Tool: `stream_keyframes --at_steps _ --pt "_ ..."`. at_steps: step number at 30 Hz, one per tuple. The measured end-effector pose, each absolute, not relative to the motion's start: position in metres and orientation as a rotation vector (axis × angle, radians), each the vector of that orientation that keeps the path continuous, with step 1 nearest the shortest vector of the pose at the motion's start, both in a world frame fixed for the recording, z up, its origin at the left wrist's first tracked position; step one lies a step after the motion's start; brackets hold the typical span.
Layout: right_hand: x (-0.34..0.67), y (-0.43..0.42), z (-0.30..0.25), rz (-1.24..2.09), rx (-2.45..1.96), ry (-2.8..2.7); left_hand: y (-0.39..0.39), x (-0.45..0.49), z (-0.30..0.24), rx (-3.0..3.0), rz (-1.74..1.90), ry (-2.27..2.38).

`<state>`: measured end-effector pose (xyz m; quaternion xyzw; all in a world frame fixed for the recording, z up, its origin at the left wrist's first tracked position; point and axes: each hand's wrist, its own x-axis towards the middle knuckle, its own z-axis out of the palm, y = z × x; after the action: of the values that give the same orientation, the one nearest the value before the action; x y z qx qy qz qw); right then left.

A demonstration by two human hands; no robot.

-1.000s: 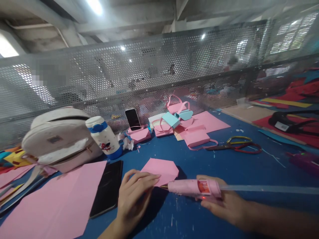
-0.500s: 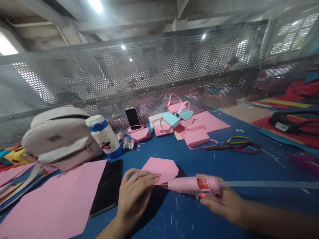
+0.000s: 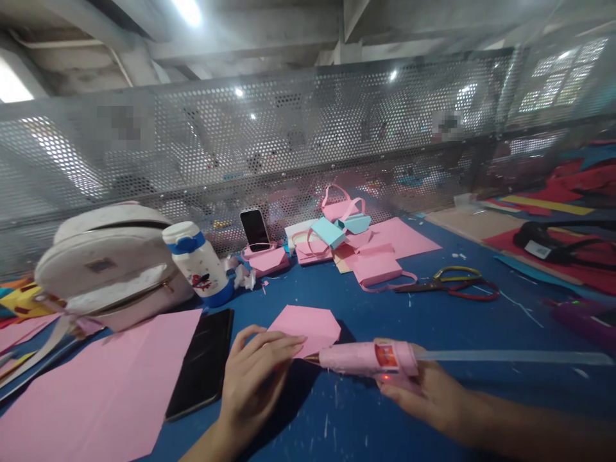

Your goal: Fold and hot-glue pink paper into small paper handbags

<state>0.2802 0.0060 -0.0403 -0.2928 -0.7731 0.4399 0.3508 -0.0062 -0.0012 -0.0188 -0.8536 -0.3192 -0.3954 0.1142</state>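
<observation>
My left hand (image 3: pixel 260 378) has its fingers together on a folded pink paper piece (image 3: pixel 312 324), gripping its near left side; the thumb is hidden. In my right hand (image 3: pixel 428 388) is a pink hot glue gun (image 3: pixel 368 359), held level with its nozzle pointing left. The nozzle tip is at the near edge of the paper, close to my left fingertips. A long clear glue stick (image 3: pixel 510 357) sticks out of the back of the gun. A small red light glows on the gun's body.
Left of my hands lie a black tablet (image 3: pixel 202 366) and a pink sheet (image 3: pixel 101 385). Behind stand a pale backpack (image 3: pixel 115 263), a bottle (image 3: pixel 199 263) and a phone (image 3: pixel 255 228). Small pink paper bags (image 3: pixel 380 263) and scissors (image 3: pixel 450 285) lie farther back, before a perforated metal screen (image 3: pixel 289 141).
The view has shifted slightly, so everything sits a little farther left. Both hands, the paper and the glue gun keep nearly the same positions relative to each other.
</observation>
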Motion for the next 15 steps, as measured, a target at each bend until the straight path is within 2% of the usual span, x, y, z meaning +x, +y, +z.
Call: stream_keyframes --at_steps 15 --pt "0.2788 0.0078 -0.0349 1.226 -0.667 -2.029 -0.0014 -0.0066 -0.0196 -2.505 -1.165 -0.949"
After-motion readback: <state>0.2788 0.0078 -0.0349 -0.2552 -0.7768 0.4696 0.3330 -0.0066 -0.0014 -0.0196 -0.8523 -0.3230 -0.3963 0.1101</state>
